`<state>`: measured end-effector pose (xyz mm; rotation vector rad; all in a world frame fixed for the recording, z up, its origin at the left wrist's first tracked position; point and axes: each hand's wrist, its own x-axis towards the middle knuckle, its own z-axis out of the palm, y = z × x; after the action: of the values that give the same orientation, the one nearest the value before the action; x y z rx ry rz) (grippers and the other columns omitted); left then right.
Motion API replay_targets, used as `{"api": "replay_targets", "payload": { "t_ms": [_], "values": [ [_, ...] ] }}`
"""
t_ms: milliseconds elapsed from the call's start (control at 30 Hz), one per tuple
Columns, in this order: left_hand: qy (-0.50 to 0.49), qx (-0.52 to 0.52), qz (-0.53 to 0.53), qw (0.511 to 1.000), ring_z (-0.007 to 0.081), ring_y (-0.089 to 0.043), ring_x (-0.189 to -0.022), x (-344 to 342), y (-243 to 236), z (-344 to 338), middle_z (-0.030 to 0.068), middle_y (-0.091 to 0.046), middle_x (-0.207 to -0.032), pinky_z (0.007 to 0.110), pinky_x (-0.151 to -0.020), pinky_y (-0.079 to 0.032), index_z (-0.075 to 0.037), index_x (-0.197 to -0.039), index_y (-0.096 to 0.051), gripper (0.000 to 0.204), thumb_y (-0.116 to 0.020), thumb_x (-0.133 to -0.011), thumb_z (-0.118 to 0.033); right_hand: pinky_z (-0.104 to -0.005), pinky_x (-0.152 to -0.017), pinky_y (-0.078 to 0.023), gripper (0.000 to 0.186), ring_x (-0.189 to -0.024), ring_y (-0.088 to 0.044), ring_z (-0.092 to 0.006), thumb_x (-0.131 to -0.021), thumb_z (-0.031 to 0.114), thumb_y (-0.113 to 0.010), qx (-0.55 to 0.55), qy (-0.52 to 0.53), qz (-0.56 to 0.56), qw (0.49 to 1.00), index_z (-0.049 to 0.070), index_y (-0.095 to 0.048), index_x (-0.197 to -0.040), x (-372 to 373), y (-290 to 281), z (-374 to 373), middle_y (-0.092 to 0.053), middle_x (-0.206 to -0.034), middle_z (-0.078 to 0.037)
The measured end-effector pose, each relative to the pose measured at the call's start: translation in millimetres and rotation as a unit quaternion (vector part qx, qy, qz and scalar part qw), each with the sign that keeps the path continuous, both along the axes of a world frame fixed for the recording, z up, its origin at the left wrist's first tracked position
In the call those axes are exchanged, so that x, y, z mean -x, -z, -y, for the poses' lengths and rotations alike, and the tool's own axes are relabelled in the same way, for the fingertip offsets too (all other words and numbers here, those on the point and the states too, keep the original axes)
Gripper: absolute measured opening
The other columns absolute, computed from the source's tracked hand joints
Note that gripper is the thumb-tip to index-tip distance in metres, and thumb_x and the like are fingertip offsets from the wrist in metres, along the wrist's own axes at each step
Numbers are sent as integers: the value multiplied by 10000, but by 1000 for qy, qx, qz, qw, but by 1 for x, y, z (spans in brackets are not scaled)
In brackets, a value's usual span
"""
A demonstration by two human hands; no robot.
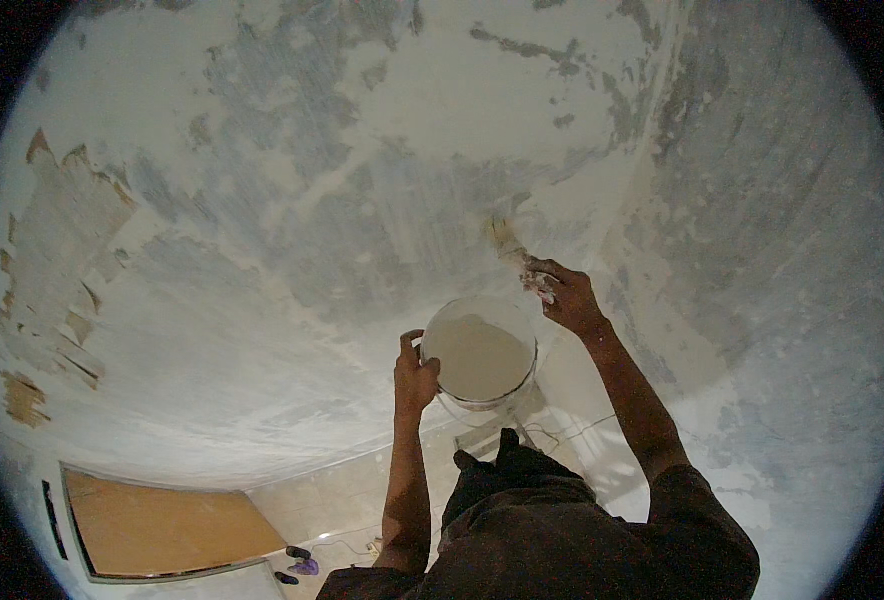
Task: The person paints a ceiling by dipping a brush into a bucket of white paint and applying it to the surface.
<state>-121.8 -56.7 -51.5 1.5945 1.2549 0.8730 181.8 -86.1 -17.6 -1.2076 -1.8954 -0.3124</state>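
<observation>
My right hand point(562, 290) is closed around the handle of a pale, paint-crusted brush point(505, 238), whose bristles are on or very close to the mottled white-grey wall point(362, 220) ahead, above and right of the bucket. My left hand point(415, 375) grips the left rim of a round white bucket point(477, 350) with off-white liquid in it, thumb over the edge and fingers along its outside. Below the bucket my dark-clothed body and dark footwear hide part of what lies underneath.
A wall corner runs down right of the brush. Torn, peeling patches point(67, 250) mark the left wall. Lower left are an orange-brown door point(167, 520), dark shoes point(297, 552) and a purple item point(304, 567) on the pale floor point(337, 505). Thin cables trail below the bucket.
</observation>
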Motion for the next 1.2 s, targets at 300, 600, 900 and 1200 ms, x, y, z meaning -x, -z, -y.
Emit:
{"api": "replay_targets", "payload": {
  "t_ms": [300, 600, 900, 1200],
  "values": [
    [8, -19, -10, 1000, 280, -627, -572, 1, 1, -2, 194, -662, -786, 400, -543, -508, -10, -1207, -418, 549, -504, -666, -48, -333, -716, -564, 411, -905, -669, -241, -659, -61, -618, -70, 96, -44, 992, 121, -630, -1027, -2, -90, -6, -624, -1159, -57],
    [12, -15, 3, 1000, 296, -634, -645, 1, 9, -6, 200, -662, -803, 403, -620, -506, -18, -1206, -423, 562, -512, -653, -64, -340, -712, -564, 436, -884, -662, -250, -625, -49, -616, -38, 100, -22, 994, 122, -637, -1025, -9, -20, 1, -624, -1140, -51],
    [22, -2, -11, 1000, 308, -645, -715, 4, 2, -6, 204, -670, -828, 392, -667, -500, -23, -1209, -427, 542, -516, -675, -63, -305, -615, -534, 376, -759, -690, -205, -690, -83, -589, 35, 124, -73, 989, 113, -644, -1007, -6, -59, -11, -671, -1000, -73],
    [6, -7, -36, 999, 331, -661, -752, 4, 0, -4, 224, -674, -860, 415, -722, -511, -17, -1209, -431, 548, -519, -670, -61, -320, -708, -564, 449, -846, -692, -221, -675, -67, -597, -166, 98, -21, 981, 100, -623, -1091, -12, -94, -5, -664, -1110, -61]
  ]
}}
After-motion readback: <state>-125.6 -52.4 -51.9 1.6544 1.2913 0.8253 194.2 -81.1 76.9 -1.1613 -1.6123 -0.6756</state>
